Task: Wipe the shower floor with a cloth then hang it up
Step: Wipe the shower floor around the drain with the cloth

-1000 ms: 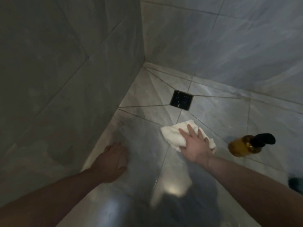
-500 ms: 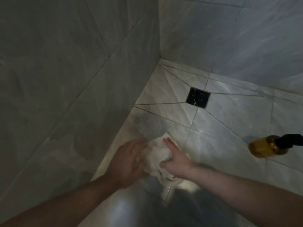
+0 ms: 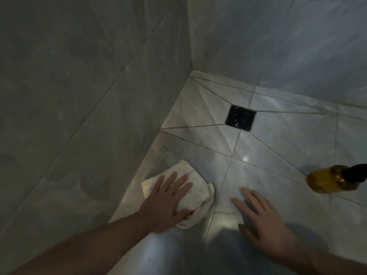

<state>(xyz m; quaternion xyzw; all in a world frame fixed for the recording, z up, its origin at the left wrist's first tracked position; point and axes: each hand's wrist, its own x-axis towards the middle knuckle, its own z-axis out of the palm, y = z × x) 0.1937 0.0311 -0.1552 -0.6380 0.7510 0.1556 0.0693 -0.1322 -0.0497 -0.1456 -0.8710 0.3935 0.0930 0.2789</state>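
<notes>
A crumpled white cloth (image 3: 195, 183) lies on the grey marble shower floor (image 3: 278, 161), close to the left wall. My left hand (image 3: 167, 199) presses flat on the cloth with fingers spread, covering its lower left part. My right hand (image 3: 262, 221) rests palm down on the bare floor to the right of the cloth, fingers apart and holding nothing. The right hand looks blurred.
A square black drain (image 3: 240, 118) sits in the floor beyond the hands. An amber pump bottle (image 3: 331, 181) with a black top lies at the right edge. Tiled walls (image 3: 89, 96) close the space at left and behind, meeting in a corner.
The cloth passed from my right hand to my left. Half a second ago both hands gripped it; now the left presses it down alone and the right rests on the floor.
</notes>
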